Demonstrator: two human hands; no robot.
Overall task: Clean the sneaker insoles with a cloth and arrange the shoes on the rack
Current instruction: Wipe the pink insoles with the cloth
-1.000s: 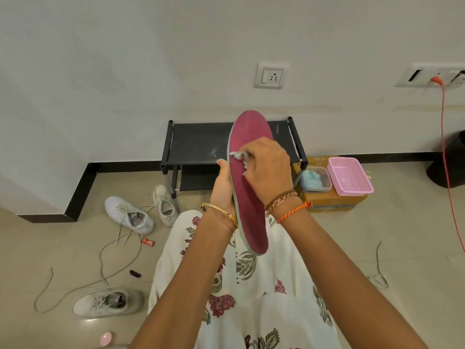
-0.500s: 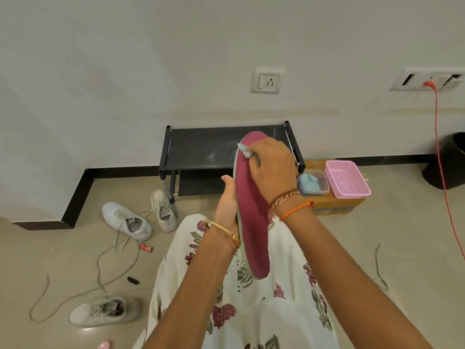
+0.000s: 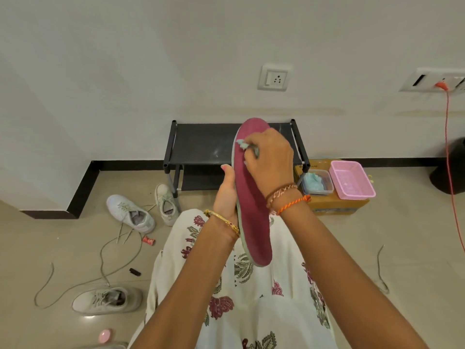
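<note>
The maroon insole is held upright over the lap, gripped along its left edge by the left hand. A small pale cloth is pinched in the right hand and pressed near the toe end, above the left hand. Because the insole is supported only at mid-length, it could be bent or twisted loose by hard rubbing, and the bunched cloth could be dropped.

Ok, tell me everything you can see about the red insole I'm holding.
The insole is long, dark red on its face with a thin grey edge, and looks like soft foam. It stands nearly upright, toe up, over the lap. The left hand grips its left edge; the right hand presses a small pale cloth near the toe.
</note>
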